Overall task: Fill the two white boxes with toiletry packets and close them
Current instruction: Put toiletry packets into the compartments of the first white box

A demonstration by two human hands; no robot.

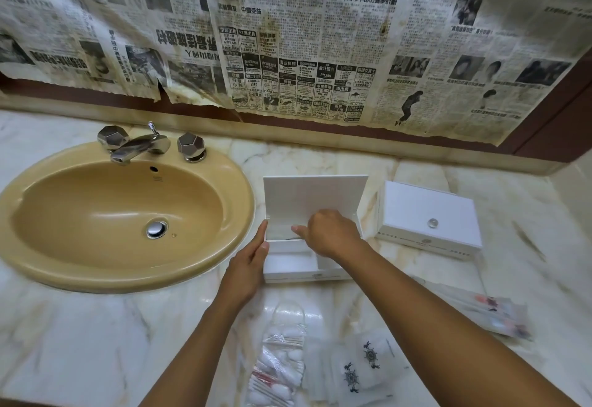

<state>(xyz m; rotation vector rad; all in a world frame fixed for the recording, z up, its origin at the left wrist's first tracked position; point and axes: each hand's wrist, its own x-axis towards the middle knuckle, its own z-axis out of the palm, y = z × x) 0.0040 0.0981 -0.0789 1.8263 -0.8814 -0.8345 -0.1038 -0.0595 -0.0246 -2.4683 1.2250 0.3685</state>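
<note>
While my left hand (253, 254) lies flat, fingers straight and together, against the left wall of the open white box (290, 262), my right hand (330, 233) reaches down into it, thumb out; whether those fingers pinch anything I cannot tell. Its lid (307, 195) stands upright. A closed white box (429, 217) sits just right of it on the marble desk (96, 342). Toiletry packets (282, 361) lie near me, the sink (121, 220) left.
</note>
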